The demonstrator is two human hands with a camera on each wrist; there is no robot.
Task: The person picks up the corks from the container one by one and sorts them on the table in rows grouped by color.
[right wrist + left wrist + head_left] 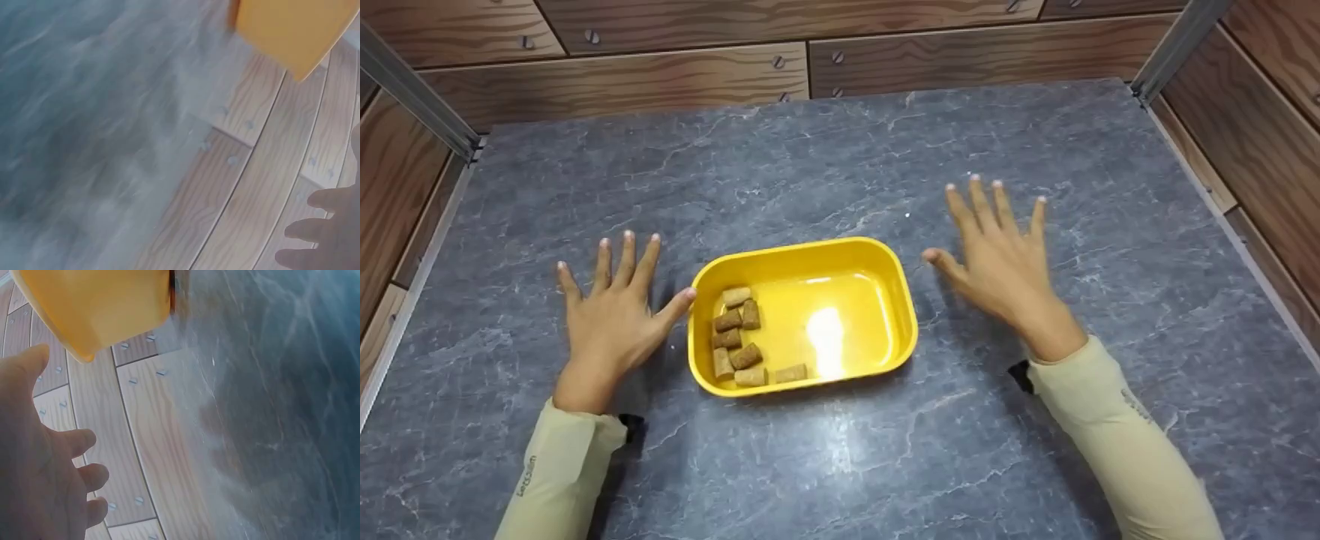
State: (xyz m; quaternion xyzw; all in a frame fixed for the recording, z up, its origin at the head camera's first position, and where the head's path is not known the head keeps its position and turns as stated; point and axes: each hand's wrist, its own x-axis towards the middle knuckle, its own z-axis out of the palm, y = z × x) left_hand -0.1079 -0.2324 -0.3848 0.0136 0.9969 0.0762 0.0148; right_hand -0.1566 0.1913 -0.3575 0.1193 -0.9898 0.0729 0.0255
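A yellow rectangular tub [870,315] with rounded corners sits at the middle of the table. Several short brown corks [746,355] lie inside it, mostly along its left end. To the tub's left, my left hand [615,322] is spread palm down, its thumb tip right at the tub's rim in the head view. My right hand [1005,266] is spread on the other side, apart from the tub, holding nothing. In the left wrist view the tub's outer wall [112,304] rises beyond the thumb. The right wrist view shows another part of the wall [292,34]; the corks are hidden there.
The tabletop [840,172] is dark grey with a marble pattern. Wood-patterned panels [660,79] stand along the back and both sides. Metal posts [424,94] rise at the back corners. Both forearms wear pale sleeves [1132,442].
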